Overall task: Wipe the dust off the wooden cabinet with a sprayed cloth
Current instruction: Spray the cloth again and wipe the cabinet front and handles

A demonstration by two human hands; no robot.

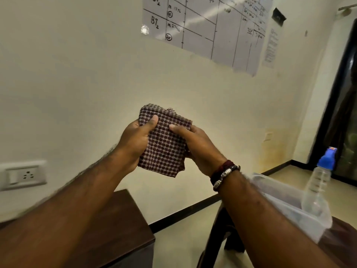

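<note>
A folded maroon-and-white checked cloth (pixel 164 140) is held up in front of the wall, above the floor. My left hand (pixel 135 140) grips its left edge, thumb pressed on the front. My right hand (pixel 199 146) grips its right edge, thumb on the front too. The dark wooden cabinet (pixel 123 217) stands low at the left against the wall, partly hidden by my left forearm. A clear spray bottle (pixel 316 182) with a blue nozzle stands at the right.
The spray bottle sits in a clear plastic tub (pixel 280 196) on a dark stool or chair (pixel 224 238) at the lower right. A wall socket (pixel 23 176) is at the left. A chart sheet (pixel 208 29) hangs on the wall. A dark door frame (pixel 336 105) stands at the right.
</note>
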